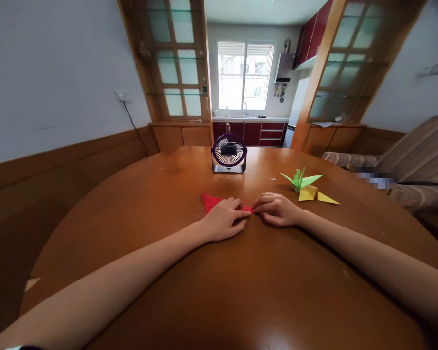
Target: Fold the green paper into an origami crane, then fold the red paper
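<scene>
Flat red paper (210, 201), pointed corner showing, lies under both hands.

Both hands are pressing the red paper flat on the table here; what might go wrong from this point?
1. The left hand covers most of the red paper, so the crease line is largely hidden and the fold may go askew.
2. The small fan faces the work; if it is running, which I cannot tell, it might lift the paper.
3. The green crane and yellow crane lie near the right hand and might get knocked.
</scene>
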`<state>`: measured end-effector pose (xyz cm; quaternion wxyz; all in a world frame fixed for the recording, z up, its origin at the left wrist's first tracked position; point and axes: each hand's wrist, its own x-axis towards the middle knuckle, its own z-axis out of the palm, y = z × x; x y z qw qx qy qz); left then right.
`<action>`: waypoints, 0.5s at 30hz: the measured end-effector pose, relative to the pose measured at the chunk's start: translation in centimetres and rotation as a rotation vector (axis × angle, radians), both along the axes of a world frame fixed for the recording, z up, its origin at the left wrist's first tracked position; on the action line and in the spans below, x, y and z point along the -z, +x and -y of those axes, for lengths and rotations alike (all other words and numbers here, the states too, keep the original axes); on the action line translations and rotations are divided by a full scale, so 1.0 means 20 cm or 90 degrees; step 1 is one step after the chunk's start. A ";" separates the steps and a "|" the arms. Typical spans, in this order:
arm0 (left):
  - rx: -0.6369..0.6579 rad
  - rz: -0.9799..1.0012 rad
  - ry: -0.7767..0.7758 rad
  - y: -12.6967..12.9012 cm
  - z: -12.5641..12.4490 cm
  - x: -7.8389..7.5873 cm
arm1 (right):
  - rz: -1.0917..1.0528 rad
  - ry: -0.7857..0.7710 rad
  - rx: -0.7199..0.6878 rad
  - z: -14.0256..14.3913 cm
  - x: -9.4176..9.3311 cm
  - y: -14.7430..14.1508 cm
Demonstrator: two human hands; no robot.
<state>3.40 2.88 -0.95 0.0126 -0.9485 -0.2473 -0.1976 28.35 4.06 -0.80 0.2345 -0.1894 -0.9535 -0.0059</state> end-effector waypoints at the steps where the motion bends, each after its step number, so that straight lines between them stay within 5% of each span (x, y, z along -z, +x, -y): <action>1: 0.000 -0.001 0.000 0.00 0.00 0.00 | 0.002 0.001 -0.005 0.00 0.00 0.00; 15: 0.077 0.013 -0.106 -0.06 -0.04 -0.07 | 0.034 0.014 -0.006 0.03 -0.02 -0.02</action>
